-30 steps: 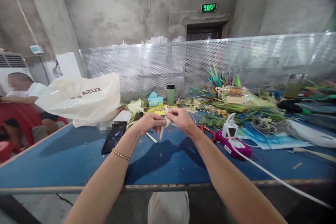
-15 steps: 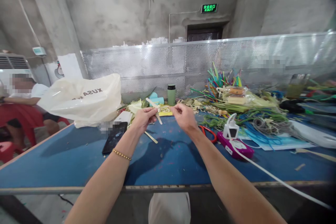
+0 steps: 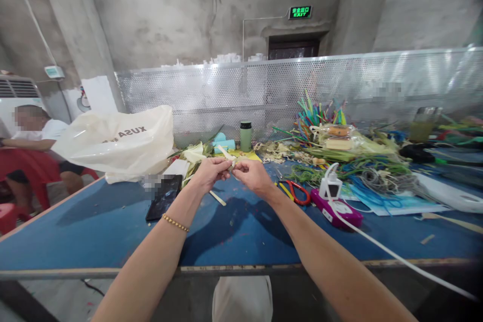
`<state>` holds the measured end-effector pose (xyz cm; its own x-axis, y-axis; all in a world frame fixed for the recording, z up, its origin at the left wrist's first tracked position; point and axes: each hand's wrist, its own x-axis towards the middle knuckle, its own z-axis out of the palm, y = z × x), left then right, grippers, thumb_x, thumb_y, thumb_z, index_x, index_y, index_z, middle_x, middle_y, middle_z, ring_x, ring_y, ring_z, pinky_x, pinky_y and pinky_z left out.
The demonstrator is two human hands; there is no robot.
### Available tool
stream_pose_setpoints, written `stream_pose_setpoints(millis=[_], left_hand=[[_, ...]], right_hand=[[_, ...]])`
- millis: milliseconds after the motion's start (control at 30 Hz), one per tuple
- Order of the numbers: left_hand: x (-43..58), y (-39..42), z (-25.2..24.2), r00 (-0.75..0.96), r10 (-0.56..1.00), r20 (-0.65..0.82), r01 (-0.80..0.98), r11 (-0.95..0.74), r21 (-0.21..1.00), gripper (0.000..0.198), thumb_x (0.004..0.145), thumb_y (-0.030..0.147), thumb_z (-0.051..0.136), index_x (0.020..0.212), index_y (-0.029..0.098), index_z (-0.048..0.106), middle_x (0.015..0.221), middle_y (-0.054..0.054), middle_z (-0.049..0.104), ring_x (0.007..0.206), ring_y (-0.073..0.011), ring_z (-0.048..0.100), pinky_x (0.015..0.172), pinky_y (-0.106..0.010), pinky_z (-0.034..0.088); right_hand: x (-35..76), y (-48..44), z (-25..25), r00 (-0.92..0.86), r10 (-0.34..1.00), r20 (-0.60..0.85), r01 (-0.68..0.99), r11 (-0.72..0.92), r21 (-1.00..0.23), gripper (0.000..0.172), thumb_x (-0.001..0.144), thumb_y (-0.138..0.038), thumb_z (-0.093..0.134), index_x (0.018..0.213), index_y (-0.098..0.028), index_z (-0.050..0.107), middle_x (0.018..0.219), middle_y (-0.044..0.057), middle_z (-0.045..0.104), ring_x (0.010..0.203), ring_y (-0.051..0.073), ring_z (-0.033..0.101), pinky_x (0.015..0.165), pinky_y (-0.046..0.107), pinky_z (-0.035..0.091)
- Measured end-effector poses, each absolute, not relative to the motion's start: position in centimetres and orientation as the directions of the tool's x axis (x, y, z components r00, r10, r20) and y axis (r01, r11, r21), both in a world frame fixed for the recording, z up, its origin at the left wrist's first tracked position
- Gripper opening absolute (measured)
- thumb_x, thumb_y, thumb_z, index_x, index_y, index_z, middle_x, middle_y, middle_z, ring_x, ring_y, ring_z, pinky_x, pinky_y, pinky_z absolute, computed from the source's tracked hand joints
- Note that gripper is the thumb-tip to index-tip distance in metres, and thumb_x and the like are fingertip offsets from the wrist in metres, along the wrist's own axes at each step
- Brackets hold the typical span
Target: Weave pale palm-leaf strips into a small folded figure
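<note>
Here, left hand (image 3: 212,173) and right hand (image 3: 251,173) are pinching a pale strip (image 3: 225,151), grips closed, tip pointing toward eleven o'clock; likely light, bendy, best held mid-length.

Pale cream strip (image 3: 225,153); blue tabletop (image 3: 113,241); green bottle (image 3: 246,141); purple box (image 3: 350,218); off-white bag (image 3: 128,153); silver panel (image 3: 204,88), hole-dotted.

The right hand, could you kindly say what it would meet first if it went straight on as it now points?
The right hand points left, so it would probably meet the pale strip first, then the left hand holding it. Depth at the fingertips is unclear.
</note>
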<state>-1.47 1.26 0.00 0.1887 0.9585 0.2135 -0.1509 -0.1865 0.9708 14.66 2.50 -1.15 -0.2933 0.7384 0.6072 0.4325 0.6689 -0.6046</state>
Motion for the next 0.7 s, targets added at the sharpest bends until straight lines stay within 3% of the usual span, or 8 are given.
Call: stream_pose_setpoints(millis=[233, 700], left_hand=[[-1.77, 1.16, 0.41, 0.157, 0.977, 0.145, -0.197, -0.113, 0.974, 0.013, 0.073, 0.019, 0.074, 0.075, 0.008, 0.067, 0.057, -0.004, 0.065, 0.050, -0.0072, 0.058, 0.053, -0.017, 0.049], [-1.92, 0.66, 1.05, 0.144, 0.986, 0.087, -0.204, -0.057, 0.977, 0.011, 0.076, 0.016, 0.071, 0.079, 0.007, 0.067, 0.056, -0.005, 0.066, 0.047, -0.0073, 0.059, 0.051, -0.015, 0.050]], right_hand=[[14.74, 2.31, -1.02, -0.278, 0.757, 0.591, 0.363, 0.652, -0.665, 0.014, 0.068, -0.024, 0.055, 0.057, -0.016, 0.059, 0.050, -0.004, 0.046, 0.047, 0.008, 0.037, 0.048, 0.022, 0.029], [14.81, 1.69, -0.66, -0.312, 0.808, 0.500, 0.274, 0.580, -0.767, 0.015, 0.063, -0.020, 0.049, 0.063, -0.015, 0.062, 0.049, -0.005, 0.045, 0.045, 0.007, 0.035, 0.044, 0.020, 0.026]])
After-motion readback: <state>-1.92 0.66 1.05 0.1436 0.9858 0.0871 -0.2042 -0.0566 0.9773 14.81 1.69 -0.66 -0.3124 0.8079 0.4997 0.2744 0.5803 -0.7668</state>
